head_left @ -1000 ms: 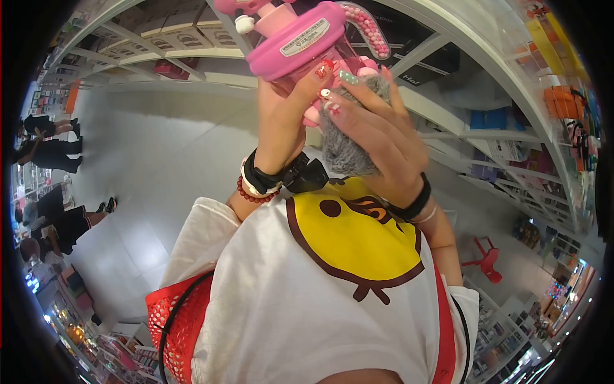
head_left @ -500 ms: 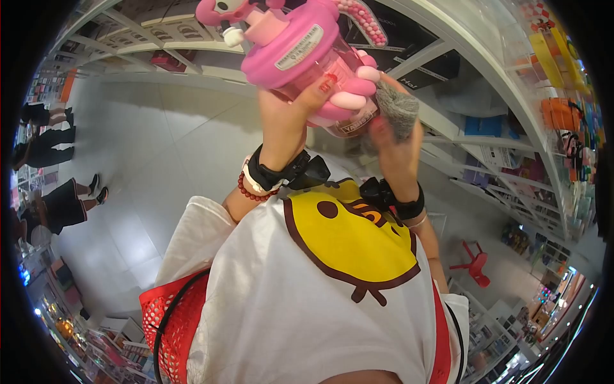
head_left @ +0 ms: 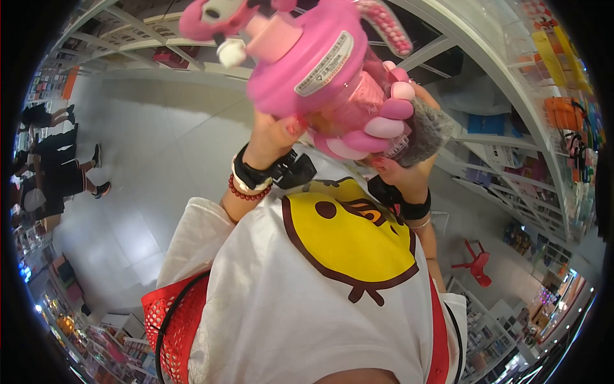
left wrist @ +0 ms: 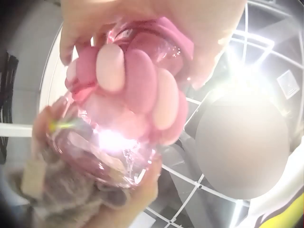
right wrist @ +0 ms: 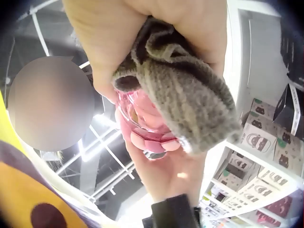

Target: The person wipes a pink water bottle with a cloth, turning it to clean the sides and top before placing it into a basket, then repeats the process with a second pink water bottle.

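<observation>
While holding it tilted at the frame's top centre, grips pink bottle (head_left: 326, 64) in curled left hand (head_left: 272, 137), baring its underside to grey cloth (head_left: 425, 131) pinched in right hand (head_left: 393, 171).

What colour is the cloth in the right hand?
Grey cloth, clearest in the right wrist view.

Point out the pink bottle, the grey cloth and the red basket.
bottle (head_left: 284, 73): head view, on its pink lid.
cloth (right wrist: 190, 95): right wrist view, on its knitted middle.
basket (head_left: 184, 331): head view, on its red mesh wall.
</observation>
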